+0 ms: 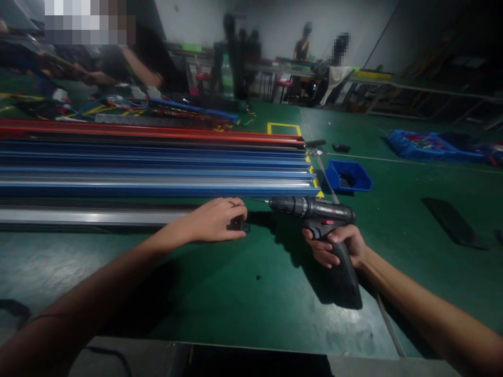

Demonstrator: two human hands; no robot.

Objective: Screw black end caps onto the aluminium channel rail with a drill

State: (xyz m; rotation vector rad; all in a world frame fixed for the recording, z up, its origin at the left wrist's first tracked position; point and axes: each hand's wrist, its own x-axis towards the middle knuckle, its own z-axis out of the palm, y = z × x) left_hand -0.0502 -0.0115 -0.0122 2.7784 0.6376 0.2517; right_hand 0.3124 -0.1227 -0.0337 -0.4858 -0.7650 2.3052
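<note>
My right hand (346, 243) is wrapped around the handle of a black cordless drill (314, 209). The drill lies level in the air, its long thin bit (255, 199) pointing left toward my left hand (218, 220). That hand is curled over the right end of a silver metal profile (98, 215), gripping a small black end cap (237, 224) there. Fingers partly hide the cap, so whether it sits fully on the profile cannot be told. A few tiny dark pieces, perhaps screws (259, 277), lie on the green table (220, 293) between my hands.
Blue profiles (157, 170) and a red profile (157, 131) lie side by side beyond. A blue bin (349, 175) with dark parts stands right of them. Wire bundles (157, 107), a black flat piece (454, 222) and a blue tray (424, 144) are farther off. A person (137, 63) works across the table.
</note>
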